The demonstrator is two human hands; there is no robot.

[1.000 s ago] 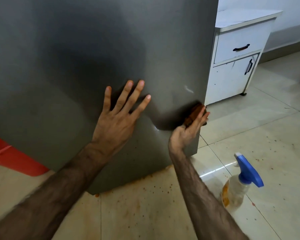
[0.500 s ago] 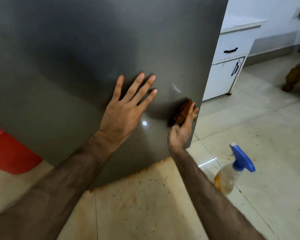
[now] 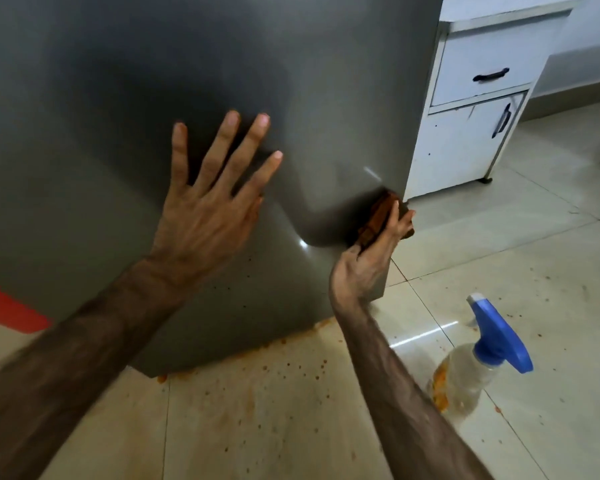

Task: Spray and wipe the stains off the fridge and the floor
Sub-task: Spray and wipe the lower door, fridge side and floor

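The grey fridge fills the upper left of the head view. My left hand lies flat on its door with fingers spread. My right hand grips a stained brown sponge and presses it against the door near the lower right edge. A few dark specks dot the door below my left hand. Orange stains spread over the tiled floor along the fridge's base. A clear spray bottle with a blue trigger head stands on the floor to the right of my right forearm.
A white cabinet with a drawer and a door stands right of the fridge. Something red shows at the left edge beside the fridge. Pale floor tiles with scattered orange specks stretch to the right.
My right hand has slid the sponge to the right, back toward the door's lower right edge. My left hand stays flat on the door. The view has shifted a little.
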